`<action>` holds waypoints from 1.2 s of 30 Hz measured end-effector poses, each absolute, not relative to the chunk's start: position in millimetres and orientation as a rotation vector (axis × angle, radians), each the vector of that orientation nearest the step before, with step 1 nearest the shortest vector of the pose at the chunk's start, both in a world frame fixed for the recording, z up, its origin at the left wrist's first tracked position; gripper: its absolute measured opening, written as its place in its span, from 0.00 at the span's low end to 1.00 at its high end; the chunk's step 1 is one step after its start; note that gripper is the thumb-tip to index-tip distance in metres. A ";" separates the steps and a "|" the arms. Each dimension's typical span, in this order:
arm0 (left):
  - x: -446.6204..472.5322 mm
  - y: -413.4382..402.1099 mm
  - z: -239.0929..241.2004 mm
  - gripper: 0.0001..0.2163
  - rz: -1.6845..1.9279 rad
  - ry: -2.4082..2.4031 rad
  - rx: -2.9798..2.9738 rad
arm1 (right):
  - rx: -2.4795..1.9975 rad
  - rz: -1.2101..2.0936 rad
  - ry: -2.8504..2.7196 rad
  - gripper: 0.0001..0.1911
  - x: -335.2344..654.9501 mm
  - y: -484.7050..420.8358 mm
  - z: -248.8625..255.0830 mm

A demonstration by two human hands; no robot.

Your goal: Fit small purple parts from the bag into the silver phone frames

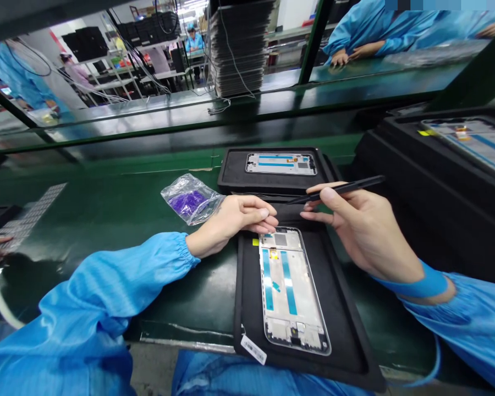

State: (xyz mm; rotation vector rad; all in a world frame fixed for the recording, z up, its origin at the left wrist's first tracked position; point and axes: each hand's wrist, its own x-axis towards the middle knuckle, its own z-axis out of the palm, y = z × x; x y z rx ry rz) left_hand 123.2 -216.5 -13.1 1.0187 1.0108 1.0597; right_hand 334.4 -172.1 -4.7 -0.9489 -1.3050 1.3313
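My right hand [365,228] grips a pair of black tweezers [350,187], its thin tip pointing left toward my other hand. The thumb of my left hand [241,217] presses against its fingers; anything between them is too small to make out. That hand hovers over the top end of a silver phone frame [295,289] with blue strips along its inside. The frame lies face up in a black foam tray [342,324] at the bench edge. By my left wrist rests a clear plastic bag [192,201] with small purple pieces in it.
Behind my hands, a second black tray [235,170] holds another phone frame [280,163]. Stacked black trays [400,181] rise at the right. A metal rail [148,124] crosses the bench's back; co-workers' hands [355,54] rest beyond it.
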 end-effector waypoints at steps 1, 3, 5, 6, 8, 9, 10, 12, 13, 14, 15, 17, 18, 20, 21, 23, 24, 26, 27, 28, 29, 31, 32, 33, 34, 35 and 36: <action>125.0 -218.3 -13.5 0.08 1.071 1.007 0.980 | -0.942 1.329 -1.307 0.11 333.9 -174.3 -5.2; 127.6 -221.0 -14.7 0.08 1.087 1.002 0.932 | -0.919 1.313 -1.323 0.12 333.0 -179.4 -7.1; 129.4 -222.7 -16.2 0.07 1.099 0.998 0.908 | -0.902 1.271 -1.373 0.13 332.8 -184.9 -9.2; 130.1 -223.4 -16.8 0.07 1.104 0.994 0.901 | -0.900 1.236 -1.412 0.13 332.9 -187.4 -10.1; 131.5 -224.5 -17.8 0.07 1.110 0.988 0.895 | -0.911 1.152 -1.515 0.13 333.2 -191.7 -10.4; 132.2 -225.1 -18.0 0.07 1.110 0.991 0.897 | -0.923 1.114 -1.567 0.12 333.4 -193.3 -9.9; 132.9 -225.7 -18.0 0.07 1.112 0.998 0.903 | -0.936 1.083 -1.610 0.12 333.6 -194.5 -9.1; 134.3 -226.6 -18.0 0.08 1.126 1.032 0.933 | -0.957 1.055 -1.663 0.11 333.6 -195.6 -7.0; 134.9 -226.9 -18.1 0.08 1.139 1.051 0.959 | -0.964 1.049 -1.672 0.11 333.5 -195.6 -6.2; 135.3 -227.1 -18.4 0.08 1.155 1.070 0.992 | -0.970 1.045 -1.671 0.11 333.3 -195.4 -5.6; 135.5 -227.2 -18.8 0.08 1.168 1.084 1.029 | -0.974 1.049 -1.669 0.12 333.2 -195.0 -5.5; 135.2 -226.9 -20.2 0.08 1.183 1.098 1.100 | -0.980 1.066 -1.655 0.12 332.9 -193.6 -6.3; 134.9 -226.6 -21.0 0.09 1.186 1.099 1.129 | -0.983 1.082 -1.646 0.13 332.9 -192.8 -7.1; 133.9 -225.9 -22.5 0.09 1.191 1.101 1.173 | -0.978 1.129 -1.620 0.13 332.8 -191.1 -8.9; 133.4 -225.5 -23.0 0.09 1.194 1.102 1.191 | -0.971 1.154 -1.601 0.13 332.6 -190.3 -9.8; 132.7 -224.5 -23.9 0.08 1.200 1.114 1.224 | -0.957 1.210 -1.552 0.14 331.9 -188.9 -10.9; 132.3 -223.9 -24.3 0.07 1.203 1.126 1.242 | -0.954 1.236 -1.528 0.14 331.3 -188.5 -11.2; 131.7 -222.9 -25.2 0.07 1.207 1.152 1.285 | -0.953 1.269 -1.495 0.14 330.0 -188.2 -11.4; 131.3 -222.5 -25.7 0.06 1.210 1.163 1.311 | -0.954 1.277 -1.489 0.14 329.5 -188.3 -11.3; 131.0 -222.3 -26.2 0.06 1.212 1.171 1.337 | -0.956 1.280 -1.490 0.14 329.0 -188.5 -11.2; 130.7 -222.2 -26.7 0.06 1.212 1.175 1.362 | -0.956 1.280 -1.493 0.14 328.7 -188.8 -11.0; 130.2 -222.6 -27.1 0.06 1.209 1.172 1.403 | -0.956 1.269 -1.494 0.13 328.6 -189.2 -10.7; 130.1 -223.0 -27.1 0.06 1.206 1.169 1.421 | -0.958 1.264 -1.493 0.13 328.6 -189.4 -10.6; 130.1 -223.4 -26.9 0.06 1.202 1.167 1.438 | -0.960 1.263 -1.492 0.13 328.6 -189.4 -10.6; 130.2 -223.7 -26.5 0.06 1.197 1.167 1.455 | -0.959 1.263 -1.493 0.13 328.6 -189.4 -10.6; 130.4 -223.9 -26.1 0.05 1.189 1.168 1.471 | -0.956 1.268 -1.497 0.13 328.6 -189.3 -10.8; 130.6 -223.9 -25.7 0.05 1.180 1.168 1.479 | -0.953 1.273 -1.506 0.13 328.7 -189.1 -11.1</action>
